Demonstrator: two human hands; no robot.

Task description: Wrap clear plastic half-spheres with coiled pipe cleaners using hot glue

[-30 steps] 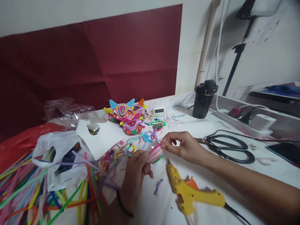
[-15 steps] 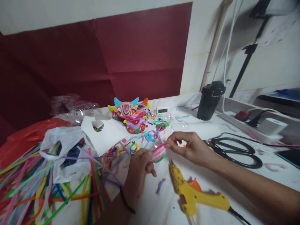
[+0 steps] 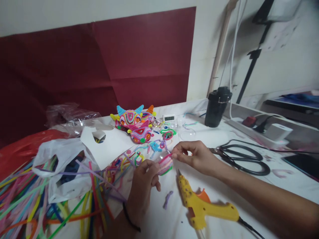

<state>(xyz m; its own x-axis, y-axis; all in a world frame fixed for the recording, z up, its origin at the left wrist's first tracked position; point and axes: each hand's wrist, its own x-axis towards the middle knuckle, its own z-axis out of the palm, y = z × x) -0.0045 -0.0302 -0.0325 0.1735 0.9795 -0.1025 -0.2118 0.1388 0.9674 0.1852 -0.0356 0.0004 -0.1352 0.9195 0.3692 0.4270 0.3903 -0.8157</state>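
My left hand [image 3: 144,179] grips a small ball wrapped in pink, yellow and green pipe cleaners [image 3: 165,164], held just above the white table [image 3: 249,186]. My right hand [image 3: 195,156] pinches the free pink pipe cleaner end [image 3: 168,156] at the top of that ball. A yellow hot glue gun [image 3: 201,205] lies on the table right below my right wrist, its nozzle pointing toward the ball. A short purple pipe cleaner scrap [image 3: 167,199] rests beside the gun.
Several loose pipe cleaners [image 3: 37,205] and a white plastic bag [image 3: 62,166] fill the left. Finished colourful horned figures [image 3: 136,122] stand at the back, with a small timer [image 3: 169,117], a black cup [image 3: 217,106], black scissors [image 3: 244,159] and a power strip [image 3: 264,131] to the right.
Both hands stay on the wrapped ball with only small finger shifts. The view swung right and then back left.
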